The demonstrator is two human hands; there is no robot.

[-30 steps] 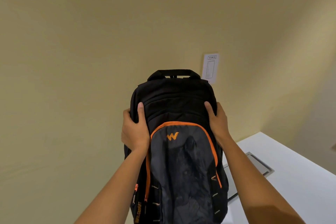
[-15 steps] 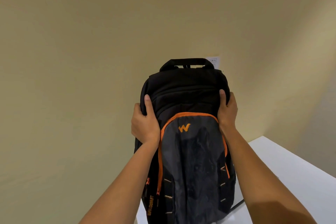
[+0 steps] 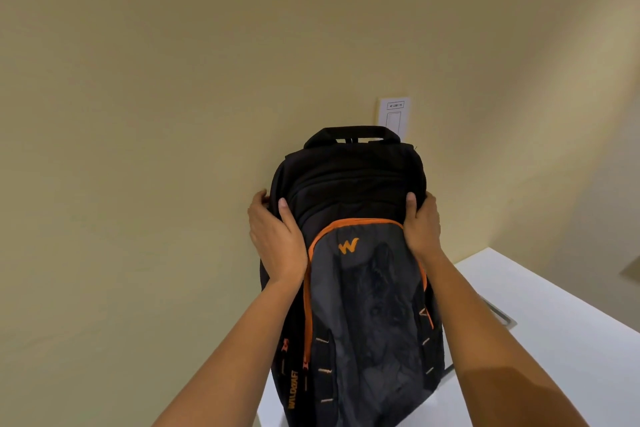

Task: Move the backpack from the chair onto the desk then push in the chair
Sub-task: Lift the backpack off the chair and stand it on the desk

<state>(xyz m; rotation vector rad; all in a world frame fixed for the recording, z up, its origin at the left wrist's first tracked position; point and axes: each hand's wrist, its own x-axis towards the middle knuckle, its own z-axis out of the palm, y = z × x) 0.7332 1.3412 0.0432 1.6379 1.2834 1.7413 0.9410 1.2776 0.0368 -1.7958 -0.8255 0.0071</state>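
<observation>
- Head view: your two bare hands hold the backpack (image 3: 353, 270) upright in front of you, its front panel facing the camera.
- Your left hand (image 3: 275, 239) clasps the left edge of the backpack just below its top section; the thumb lies across the front fabric and the fingers wrap behind, so this grip is pressed together on the bag.
- Your right hand (image 3: 423, 224) clasps the right edge at nearly the same height, thumb on the front, fingers curled round the side; this grip is likewise clamped on the backpack.
- The backpack is black, with a grey front pocket outlined by an orange zip line and an orange "W" logo (image 3: 348, 246) near the pocket's top.
- A black carry handle (image 3: 351, 133) arches over the top of the bag, untouched by either hand.
- The lower part of the backpack stands over the near left corner of the white desk (image 3: 554, 340); whether its base rests on the surface or hangs just above it cannot be told, as the bottom runs out of the picture.
- A metal-rimmed panel (image 3: 498, 314) is set into the desk, to the right of the bag and partly hidden by your right forearm.
- A white label (image 3: 394, 116) is fixed to the beige wall (image 3: 156, 114), directly behind the carry handle.
- The chair does not appear in this view.
</observation>
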